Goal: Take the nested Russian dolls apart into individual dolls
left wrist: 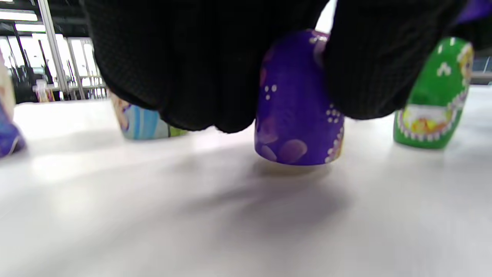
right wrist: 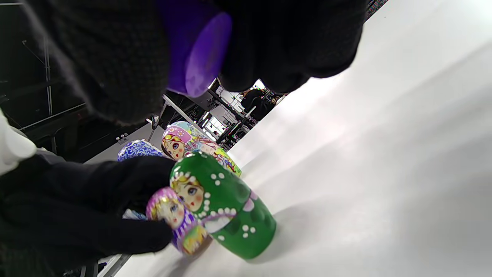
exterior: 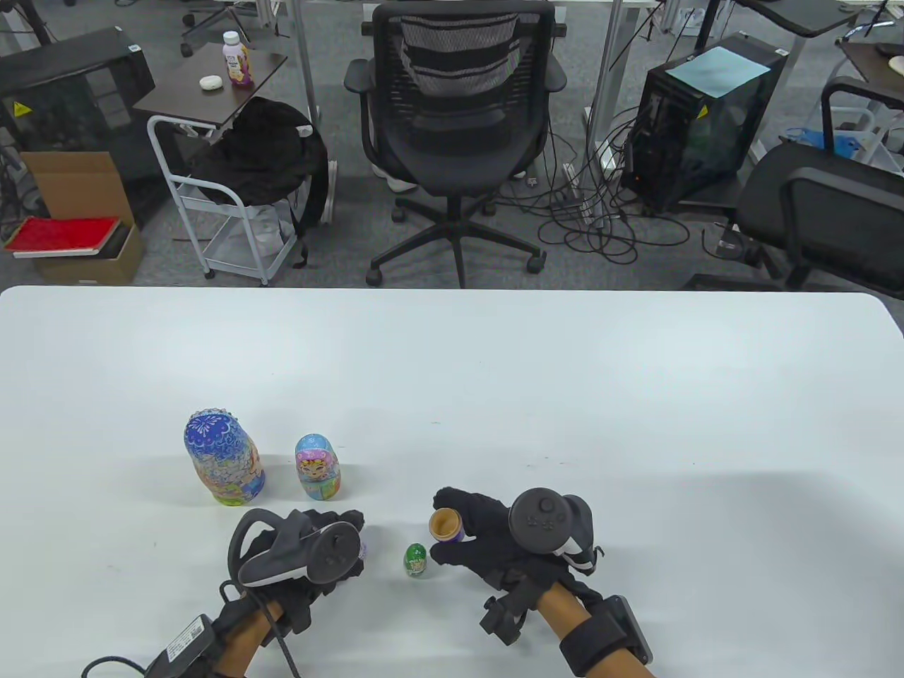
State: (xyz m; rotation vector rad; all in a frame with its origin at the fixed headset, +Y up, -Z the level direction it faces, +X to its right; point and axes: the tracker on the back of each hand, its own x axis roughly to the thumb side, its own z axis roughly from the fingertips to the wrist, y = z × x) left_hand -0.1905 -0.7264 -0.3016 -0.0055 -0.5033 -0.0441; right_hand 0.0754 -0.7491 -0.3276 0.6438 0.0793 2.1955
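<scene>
My left hand (exterior: 346, 540) grips the purple doll's top half (left wrist: 298, 111), face side out, low at the table surface; it shows beside the green doll as the purple top (right wrist: 177, 219). My right hand (exterior: 452, 540) holds the purple bottom half (exterior: 445, 524) lifted off the table, its hollow wooden inside facing up; its flat purple base (right wrist: 196, 50) shows between the gloved fingers. A small green doll (exterior: 416, 560) stands closed between the two hands. The large blue doll (exterior: 224, 459) and the medium light-blue doll (exterior: 318, 467) stand upright behind the left hand.
The white table (exterior: 565, 395) stretches wide to the right and the back. Beyond its far edge stand a black office chair (exterior: 455, 106), a small cart (exterior: 219, 176) and computer towers on the floor.
</scene>
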